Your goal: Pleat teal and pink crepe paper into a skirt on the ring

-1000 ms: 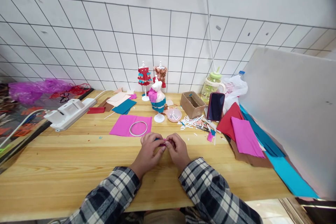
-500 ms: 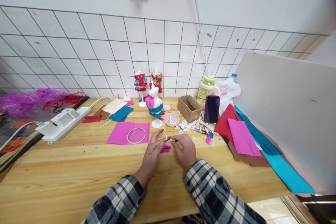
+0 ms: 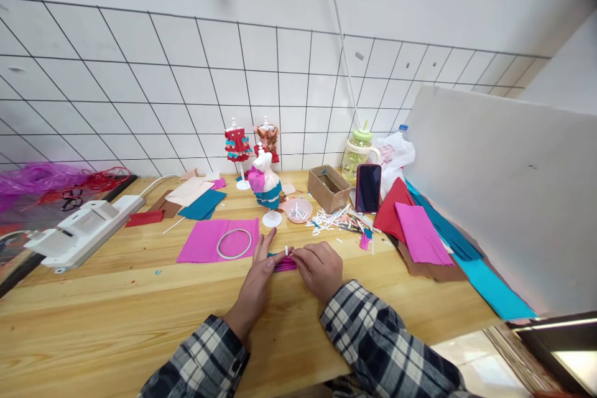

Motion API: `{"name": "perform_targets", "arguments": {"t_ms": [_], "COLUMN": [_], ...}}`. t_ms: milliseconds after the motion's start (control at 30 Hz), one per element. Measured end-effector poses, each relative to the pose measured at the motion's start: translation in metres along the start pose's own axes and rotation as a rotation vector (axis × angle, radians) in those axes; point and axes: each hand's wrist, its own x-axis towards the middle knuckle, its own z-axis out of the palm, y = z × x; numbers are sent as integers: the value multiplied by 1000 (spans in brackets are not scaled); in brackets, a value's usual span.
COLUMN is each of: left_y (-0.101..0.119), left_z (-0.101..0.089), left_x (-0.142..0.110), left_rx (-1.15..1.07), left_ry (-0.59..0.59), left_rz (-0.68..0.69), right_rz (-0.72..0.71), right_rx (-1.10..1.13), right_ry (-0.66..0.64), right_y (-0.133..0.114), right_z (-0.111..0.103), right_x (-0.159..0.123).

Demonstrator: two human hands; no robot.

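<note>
My left hand has its fingers stretched apart, and a small white strip stands up on its forefinger tip. Beside and partly under this hand is a pleated magenta piece, with a bit of teal at its far left end. Whether it is lightly held or only lying there I cannot tell. My right hand is closed in a pinch touching the left fingertip near the white strip; what sits between its fingers is hidden. Just beyond my hands lies a flat magenta sheet with a silvery ring on it.
Three small dressed mannequins stand behind, the nearest mannequin in white, magenta and teal. To their right are a pink dish, loose white strips, a cardboard box and a phone. A power strip lies left.
My left hand has opened out from its closed grip, and the white strip now shows on its forefinger. My right hand drew back slightly, then came in to touch. The view has turned right.
</note>
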Motion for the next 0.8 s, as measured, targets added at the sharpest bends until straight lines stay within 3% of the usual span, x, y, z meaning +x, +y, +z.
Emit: {"name": "perform_targets", "arguments": {"t_ms": [267,467,700,800], "left_y": [-8,4,11,11], "left_z": [2,2,-2,-6], "left_x": [1,2,6,7], "left_rx": [-46,236,438,409], "left_ry": [-31,-28,65,91], "left_rz": [7,116,126,115], "right_rz": [-8,181,504,464], "right_rx": [-83,167,522,584], "right_ry": [-68,-90,-100,-129], "right_y": [-1,-2,-13,-14], "right_z": [0,4,14,12], "right_x": [-1,2,3,3]}}
